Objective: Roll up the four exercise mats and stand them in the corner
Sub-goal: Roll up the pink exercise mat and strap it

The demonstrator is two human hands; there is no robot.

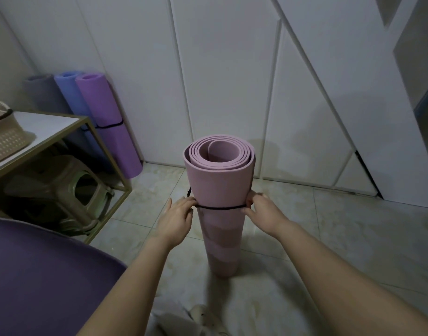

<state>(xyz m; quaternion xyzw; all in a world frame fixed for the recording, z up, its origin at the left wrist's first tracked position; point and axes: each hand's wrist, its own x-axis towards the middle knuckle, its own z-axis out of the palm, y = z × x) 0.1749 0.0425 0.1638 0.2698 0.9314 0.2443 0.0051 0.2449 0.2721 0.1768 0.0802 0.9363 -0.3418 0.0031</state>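
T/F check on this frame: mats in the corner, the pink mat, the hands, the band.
1. Three rolled mats stand in the corner. True: grey mat, blue mat, purple mat.
2. The pink mat lies flat on the floor. False: it is rolled and upright.
3. A black band circles the pink mat. True.
4. Only the left hand touches it. False: the right hand is at the band too.

— What is held upright on the tiled floor [353, 238]?
— A rolled pink mat [219, 190], gripped at its black strap [220, 208] by the left hand [178, 215] and right hand [260, 212].
— And in the corner?
— Three rolled mats [87, 105] are leaned there.
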